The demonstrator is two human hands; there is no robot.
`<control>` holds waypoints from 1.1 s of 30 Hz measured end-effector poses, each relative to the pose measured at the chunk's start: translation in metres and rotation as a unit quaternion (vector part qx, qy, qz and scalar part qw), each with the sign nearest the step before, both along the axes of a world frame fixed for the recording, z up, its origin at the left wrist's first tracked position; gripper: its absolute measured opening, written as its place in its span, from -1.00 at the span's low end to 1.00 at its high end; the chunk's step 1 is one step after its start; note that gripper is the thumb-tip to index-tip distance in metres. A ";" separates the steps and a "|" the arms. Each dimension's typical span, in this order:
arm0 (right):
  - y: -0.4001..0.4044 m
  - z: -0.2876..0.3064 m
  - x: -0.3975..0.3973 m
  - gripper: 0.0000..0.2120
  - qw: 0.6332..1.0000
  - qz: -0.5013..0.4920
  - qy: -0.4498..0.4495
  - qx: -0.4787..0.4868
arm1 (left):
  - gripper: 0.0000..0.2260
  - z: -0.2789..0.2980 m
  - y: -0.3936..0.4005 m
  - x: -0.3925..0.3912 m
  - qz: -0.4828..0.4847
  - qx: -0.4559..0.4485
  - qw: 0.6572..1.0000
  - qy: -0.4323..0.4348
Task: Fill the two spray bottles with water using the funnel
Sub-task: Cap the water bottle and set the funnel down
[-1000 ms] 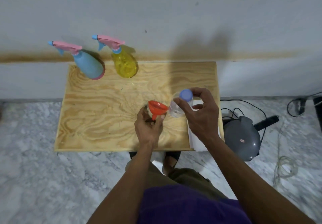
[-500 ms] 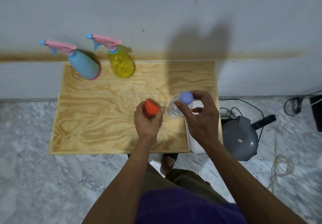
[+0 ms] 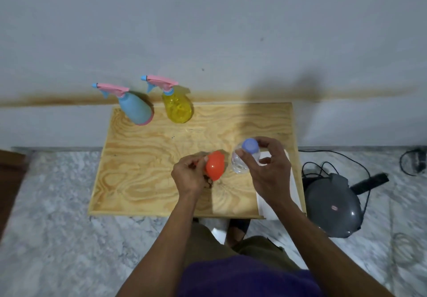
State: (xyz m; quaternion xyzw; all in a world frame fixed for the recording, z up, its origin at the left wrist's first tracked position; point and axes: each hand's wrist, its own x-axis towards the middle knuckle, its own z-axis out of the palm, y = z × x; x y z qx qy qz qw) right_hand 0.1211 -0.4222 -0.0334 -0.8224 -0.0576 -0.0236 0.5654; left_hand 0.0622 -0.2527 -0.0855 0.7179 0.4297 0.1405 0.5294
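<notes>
Your left hand [image 3: 188, 176] grips the orange funnel [image 3: 215, 165] over the plywood desk [image 3: 143, 165], its fingers curled around the spout, the wide mouth turned toward three o'clock. Your right hand [image 3: 268, 169] pinches the blue cap [image 3: 250, 145] of a clear water bottle [image 3: 240, 163], thumb on one side, fingers on the other; the bottle stands just beside the funnel, at its three o'clock. Both forearms reach up from six o'clock. At the desk's eleven o'clock corner stand the blue spray bottle [image 3: 136, 109] and the yellow spray bottle [image 3: 176, 107], both capped with pink trigger heads, nozzles pointing to nine o'clock. No writing is readable on any bottle. A grey appliance [image 3: 332, 206] sits on the marble floor at the desk's four o'clock.
</notes>
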 end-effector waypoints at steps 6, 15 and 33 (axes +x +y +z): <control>0.000 -0.001 -0.002 -0.68 1.000 -0.012 0.018 0.012 | -0.65 0.002 0.003 0.006 0.003 -0.024 1.000 0.008; 0.006 0.008 -0.007 -0.65 1.000 -0.025 0.008 0.008 | -0.79 -0.025 0.017 0.003 -0.083 0.015 0.995 0.050; 0.028 0.035 0.020 -0.73 0.985 -0.148 0.085 -0.008 | -0.80 -0.026 0.035 0.036 -0.159 0.072 0.985 -0.002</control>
